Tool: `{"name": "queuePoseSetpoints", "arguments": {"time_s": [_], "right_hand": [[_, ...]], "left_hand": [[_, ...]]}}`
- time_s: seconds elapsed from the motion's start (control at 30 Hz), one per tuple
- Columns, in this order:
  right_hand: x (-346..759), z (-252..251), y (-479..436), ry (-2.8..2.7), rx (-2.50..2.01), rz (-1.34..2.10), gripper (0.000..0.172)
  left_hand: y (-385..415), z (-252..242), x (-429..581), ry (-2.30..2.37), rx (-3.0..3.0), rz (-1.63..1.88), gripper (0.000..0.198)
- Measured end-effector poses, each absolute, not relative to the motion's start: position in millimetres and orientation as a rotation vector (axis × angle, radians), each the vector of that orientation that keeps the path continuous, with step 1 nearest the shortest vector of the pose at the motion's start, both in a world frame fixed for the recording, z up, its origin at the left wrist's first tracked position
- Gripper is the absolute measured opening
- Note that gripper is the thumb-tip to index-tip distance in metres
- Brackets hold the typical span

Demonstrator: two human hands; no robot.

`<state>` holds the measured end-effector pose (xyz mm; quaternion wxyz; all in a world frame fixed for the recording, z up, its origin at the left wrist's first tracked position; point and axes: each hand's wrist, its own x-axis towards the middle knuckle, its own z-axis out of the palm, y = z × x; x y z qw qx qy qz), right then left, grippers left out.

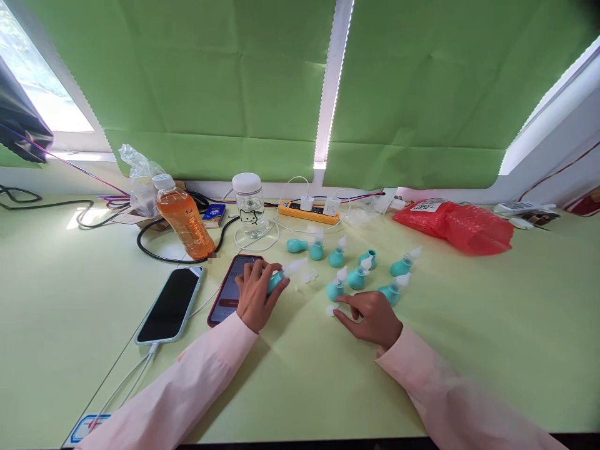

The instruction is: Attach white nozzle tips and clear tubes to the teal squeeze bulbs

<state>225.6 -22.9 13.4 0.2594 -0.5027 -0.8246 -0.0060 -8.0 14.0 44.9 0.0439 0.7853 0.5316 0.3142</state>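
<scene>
Sleeves (206, 369): pale pink, slanting inward from the lower corners.
Left hand (257, 294): arched palm down over the right side of a red-cased phone (229, 289), with thumb and fingers closed around a teal bulb (275, 283).
Right hand (375, 319): well apart from the left, turned inward, with thumb and forefinger stretched out and parted, the other fingers curled under.
White piece (330, 310): flat on the table (300, 387), right at the right thumb tip; actual contact hard to say.
Pale nozzle (296, 267): just beyond the held bulb; whether joined or loose, impossible to say.
Eight other bulbs (402, 267): scattered ahead of the hands, six topped with nozzles, two lying on their sides; nearest one by the right forefinger tip.
Phone screen: "00" readable near the top, wording on the red button (228, 302) too small.
Clear cup (252, 215): marked with a black cat-face drawing.
Orange drink bottle (185, 222): printed in white lettering, illegible.
Red bag (469, 228): tagged with a white label (429, 205), print unreadable.
</scene>
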Motion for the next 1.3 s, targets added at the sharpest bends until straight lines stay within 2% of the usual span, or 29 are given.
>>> {"name": "queuePoseSetpoints", "arguments": {"time_s": [0.13,0.4,0.6,0.73,0.87,1.0,1.07,1.2,1.3], "right_hand": [[219,9,-25,-2.389,-1.536,-0.068,0.029],[216,11,-26,-2.448,-1.659,0.038,0.023],[216,12,-26,-2.45,-1.636,0.054,0.021],[214,12,-27,-2.427,-1.6,0.063,0.02],[213,11,-28,-2.407,-1.566,0.058,0.019],[213,11,-29,-2.408,-1.554,0.051,0.019],[212,11,-30,-2.411,-1.555,0.051,0.019],[212,11,-30,-2.412,-1.544,0.038,0.019],[211,10,-31,-2.409,-1.536,0.023,0.02]], "left_hand": [[27,47,-4,1.609,2.335,0.967,0.024],[46,26,-5,1.328,2.049,1.217,0.023],[54,12,-6,1.376,2.013,1.064,0.024],[55,13,-6,1.414,2.039,1.058,0.036],[45,21,-4,1.475,2.231,1.313,0.045],[30,27,3,1.451,2.514,1.619,0.032],[26,23,8,1.322,2.739,1.498,0.023],[29,6,16,1.224,3.009,0.671,0.018],[33,-3,19,1.249,2.965,0.351,0.017]]}}
